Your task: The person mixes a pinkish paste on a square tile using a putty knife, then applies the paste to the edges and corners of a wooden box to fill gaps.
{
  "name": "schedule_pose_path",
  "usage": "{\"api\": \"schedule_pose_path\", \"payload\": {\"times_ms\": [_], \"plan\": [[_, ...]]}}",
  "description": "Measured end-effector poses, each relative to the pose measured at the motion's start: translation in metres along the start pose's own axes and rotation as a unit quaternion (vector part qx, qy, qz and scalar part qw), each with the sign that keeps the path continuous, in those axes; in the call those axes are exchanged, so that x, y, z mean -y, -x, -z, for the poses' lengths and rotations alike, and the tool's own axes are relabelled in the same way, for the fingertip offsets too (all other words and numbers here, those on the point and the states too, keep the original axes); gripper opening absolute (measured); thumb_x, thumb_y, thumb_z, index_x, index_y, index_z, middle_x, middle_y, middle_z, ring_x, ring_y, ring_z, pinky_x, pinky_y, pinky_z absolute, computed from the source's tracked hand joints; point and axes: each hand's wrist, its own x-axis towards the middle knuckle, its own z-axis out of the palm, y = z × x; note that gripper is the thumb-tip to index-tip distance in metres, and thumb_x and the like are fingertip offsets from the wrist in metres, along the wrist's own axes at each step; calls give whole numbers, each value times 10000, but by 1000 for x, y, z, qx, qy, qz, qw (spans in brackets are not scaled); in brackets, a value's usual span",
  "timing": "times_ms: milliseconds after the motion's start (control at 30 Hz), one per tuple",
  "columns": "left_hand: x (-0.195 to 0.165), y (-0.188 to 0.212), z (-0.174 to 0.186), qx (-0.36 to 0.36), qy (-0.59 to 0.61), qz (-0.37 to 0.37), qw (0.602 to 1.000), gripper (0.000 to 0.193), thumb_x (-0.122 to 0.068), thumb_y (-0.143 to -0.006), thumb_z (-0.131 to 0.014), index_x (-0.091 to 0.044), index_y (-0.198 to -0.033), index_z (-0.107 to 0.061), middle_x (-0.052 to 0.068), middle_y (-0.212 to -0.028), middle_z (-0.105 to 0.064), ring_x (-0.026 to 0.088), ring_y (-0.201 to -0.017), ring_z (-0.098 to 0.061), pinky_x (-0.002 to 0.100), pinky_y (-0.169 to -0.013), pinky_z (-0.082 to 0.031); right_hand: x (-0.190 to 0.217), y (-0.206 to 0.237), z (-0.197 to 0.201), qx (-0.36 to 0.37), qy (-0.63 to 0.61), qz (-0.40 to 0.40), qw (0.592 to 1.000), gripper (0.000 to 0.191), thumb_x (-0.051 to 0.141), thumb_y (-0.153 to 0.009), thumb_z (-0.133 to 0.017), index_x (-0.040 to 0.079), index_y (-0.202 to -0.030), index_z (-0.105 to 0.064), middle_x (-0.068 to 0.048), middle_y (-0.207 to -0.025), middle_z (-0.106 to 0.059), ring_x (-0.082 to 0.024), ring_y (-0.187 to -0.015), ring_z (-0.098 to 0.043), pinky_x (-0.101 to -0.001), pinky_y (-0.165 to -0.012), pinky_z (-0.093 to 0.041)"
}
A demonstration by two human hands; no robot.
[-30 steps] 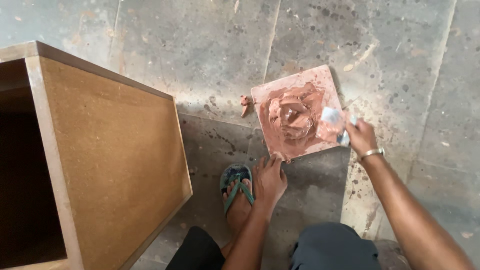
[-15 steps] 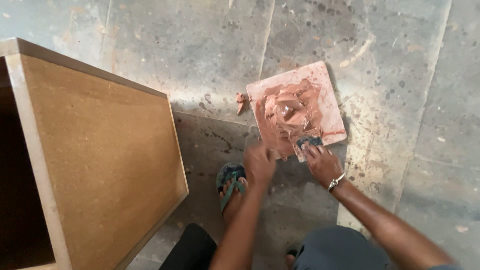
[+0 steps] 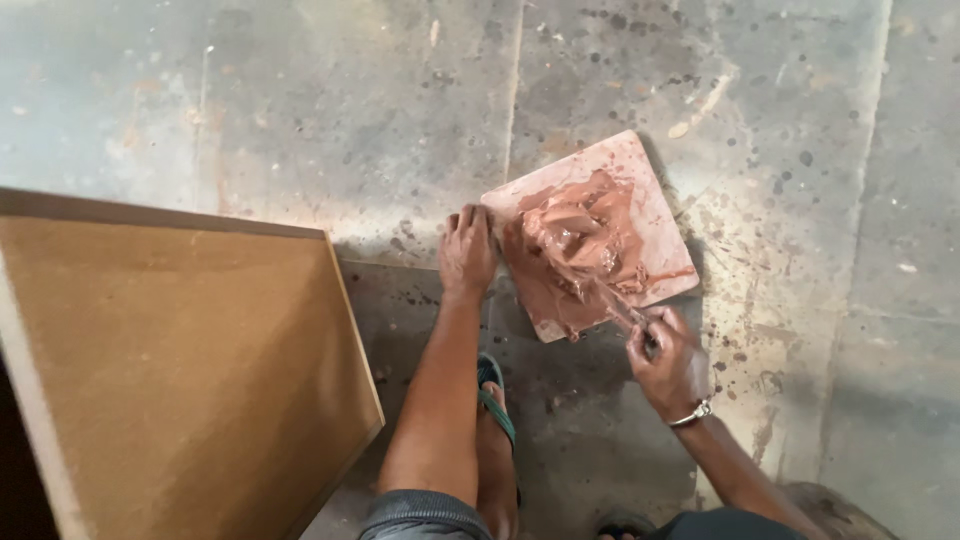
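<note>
Two hands are working at a square tile (image 3: 655,190) that is lying flat on the stained concrete floor (image 3: 300,120). The left hand (image 3: 467,250) is resting on the left edge of the tile, with the fingers curled over this edge and pressing down; I am judging that it is holding the tile steady so it is not sliding. The right hand (image 3: 668,355) is closed around a small putty knife (image 3: 625,312), pinching the handle, and the blade is reaching into the reddish-brown paste (image 3: 580,240) from the lower right corner. The paste is sitting in a thick heap in the middle of the tile, with thinner smears running toward the edges, and the tile seems to be serving as a mixing board. A metal bracelet (image 3: 692,412) is sitting on the right wrist. A foot in a green sandal (image 3: 495,400) is standing just below the tile, between the two arms. To the left, well apart from the tile, a wooden cabinet (image 3: 180,370) is standing with its brown side panel turned up.
</note>
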Motion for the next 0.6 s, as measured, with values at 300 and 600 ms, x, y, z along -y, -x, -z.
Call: {"api": "schedule_pose_path", "payload": {"times_ms": [300, 600], "plan": [[14, 14, -1, -35, 65, 56, 996, 240, -36, -844, -643, -37, -1073, -712, 142, -1059, -688, 332, -932, -657, 442, -806, -557, -49, 8, -13, -15, -4, 2, 1000, 79, 64, -880, -687, -7, -913, -698, -140, -1034, -684, -224, -727, -658, -348, -588, -549], [-75, 11, 38, 89, 433, 86, 893, 499, -135, -884, -749, -29, -1340, -578, 155, -1101, -733, 164, -968, -676, 372, -843, -581, -58, -14, 15, -104, -141, 4, 985, 137, 38, -923, -704, -66, -908, -615, -138, -845, -604, -193, -681, -616, -320, -634, -490]]}}
